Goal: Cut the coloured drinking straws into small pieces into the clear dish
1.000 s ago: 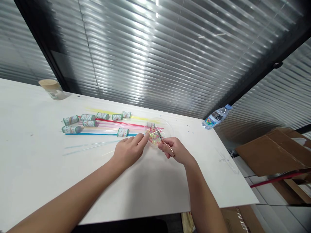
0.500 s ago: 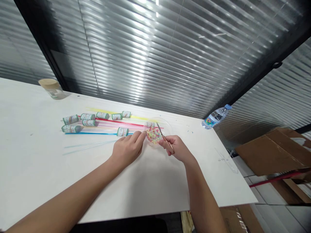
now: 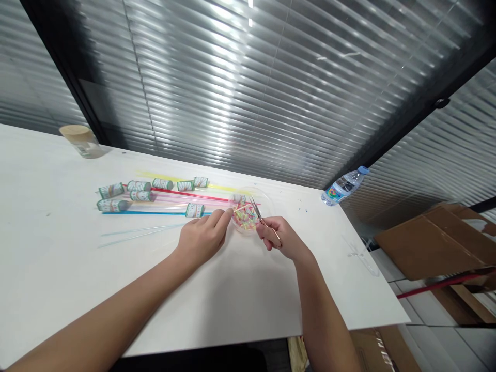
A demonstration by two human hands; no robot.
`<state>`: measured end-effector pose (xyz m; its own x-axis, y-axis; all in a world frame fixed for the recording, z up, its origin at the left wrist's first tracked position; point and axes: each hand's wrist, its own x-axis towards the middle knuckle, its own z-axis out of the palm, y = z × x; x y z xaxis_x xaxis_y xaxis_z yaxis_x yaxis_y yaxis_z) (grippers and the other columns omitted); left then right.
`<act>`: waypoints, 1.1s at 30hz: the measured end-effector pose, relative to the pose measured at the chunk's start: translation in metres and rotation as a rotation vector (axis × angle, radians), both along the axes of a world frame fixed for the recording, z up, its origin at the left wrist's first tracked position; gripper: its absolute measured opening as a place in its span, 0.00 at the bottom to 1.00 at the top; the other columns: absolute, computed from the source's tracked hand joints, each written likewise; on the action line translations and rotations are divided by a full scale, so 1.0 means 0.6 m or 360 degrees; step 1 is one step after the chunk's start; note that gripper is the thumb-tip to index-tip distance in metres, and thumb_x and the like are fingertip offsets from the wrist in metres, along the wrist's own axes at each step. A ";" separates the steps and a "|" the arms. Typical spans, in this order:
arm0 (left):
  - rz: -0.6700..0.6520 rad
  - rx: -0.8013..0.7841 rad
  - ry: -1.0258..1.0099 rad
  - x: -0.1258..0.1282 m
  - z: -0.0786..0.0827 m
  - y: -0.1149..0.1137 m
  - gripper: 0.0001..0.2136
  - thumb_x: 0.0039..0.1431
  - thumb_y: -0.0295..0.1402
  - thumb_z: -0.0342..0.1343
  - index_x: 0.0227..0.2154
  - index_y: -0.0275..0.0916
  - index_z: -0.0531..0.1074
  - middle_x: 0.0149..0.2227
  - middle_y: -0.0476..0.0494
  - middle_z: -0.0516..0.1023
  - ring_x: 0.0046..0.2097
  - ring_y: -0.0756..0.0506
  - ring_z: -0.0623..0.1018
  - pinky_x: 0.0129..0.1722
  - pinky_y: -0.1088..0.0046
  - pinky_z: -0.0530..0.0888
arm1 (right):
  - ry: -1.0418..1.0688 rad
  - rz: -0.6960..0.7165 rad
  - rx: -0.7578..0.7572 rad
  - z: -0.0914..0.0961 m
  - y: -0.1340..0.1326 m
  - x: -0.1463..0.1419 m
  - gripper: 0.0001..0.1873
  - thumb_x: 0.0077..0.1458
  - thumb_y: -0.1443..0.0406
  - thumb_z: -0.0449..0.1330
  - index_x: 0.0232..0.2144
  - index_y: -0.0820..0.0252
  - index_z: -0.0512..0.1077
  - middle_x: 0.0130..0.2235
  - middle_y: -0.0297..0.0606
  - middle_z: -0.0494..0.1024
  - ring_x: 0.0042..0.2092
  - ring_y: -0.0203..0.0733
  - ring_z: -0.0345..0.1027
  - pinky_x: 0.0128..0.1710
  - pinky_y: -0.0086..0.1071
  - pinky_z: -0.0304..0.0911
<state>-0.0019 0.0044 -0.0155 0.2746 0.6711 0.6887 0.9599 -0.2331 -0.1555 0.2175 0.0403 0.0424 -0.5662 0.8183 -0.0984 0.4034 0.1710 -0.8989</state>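
My left hand (image 3: pixel 203 235) is closed round a thin pale straw (image 3: pixel 243 207), whose end sticks out past the fingertips over a clear round bowl (image 3: pixel 273 202). Inside the bowl lie many small cut pieces (image 3: pixel 245 219) in pink, yellow and green. My right hand (image 3: pixel 282 235) grips a pair of scissors (image 3: pixel 256 207) by its rose-gold handles. The blades stand slightly apart near the straw's tip, pointing away from me. Beside my left hand lie a blue straw (image 3: pixel 155 213) and two light-blue straws (image 3: pixel 139 231).
Several straws with printed paper rolls (image 3: pixel 111 205) spread over the white table (image 3: pixel 163 310) to the left. A lidded jar (image 3: pixel 81 140) stands at the back left. A water bottle (image 3: pixel 344 186) is at the right edge, with a cardboard box (image 3: pixel 434 240) beyond it.
The scissors have shifted slightly right with my right hand, and their blades have parted. My left hand stays almost in place with the straw.
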 end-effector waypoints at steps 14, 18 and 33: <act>-0.0031 0.0073 0.0007 0.001 0.005 0.000 0.17 0.56 0.22 0.47 0.47 0.39 0.70 0.30 0.50 0.79 0.22 0.52 0.71 0.19 0.73 0.60 | 0.0011 -0.0029 -0.0123 -0.001 0.002 -0.003 0.28 0.58 0.45 0.53 0.18 0.59 0.57 0.16 0.28 0.60 0.20 0.30 0.47 0.21 0.28 0.45; -0.0027 0.0112 0.0039 0.000 0.007 0.000 0.16 0.55 0.22 0.47 0.46 0.38 0.70 0.30 0.51 0.79 0.21 0.53 0.71 0.19 0.73 0.59 | -0.0038 0.0016 -0.0095 0.004 -0.001 -0.002 0.28 0.57 0.47 0.55 0.16 0.59 0.56 0.17 0.28 0.59 0.21 0.30 0.48 0.22 0.28 0.45; -0.0141 -0.0032 -0.0041 0.003 0.007 0.000 0.20 0.52 0.21 0.46 0.47 0.42 0.70 0.31 0.50 0.78 0.22 0.53 0.70 0.19 0.75 0.59 | -0.0031 -0.0026 -0.0088 0.000 -0.001 -0.009 0.28 0.54 0.48 0.58 0.15 0.59 0.56 0.16 0.27 0.57 0.21 0.30 0.47 0.22 0.28 0.44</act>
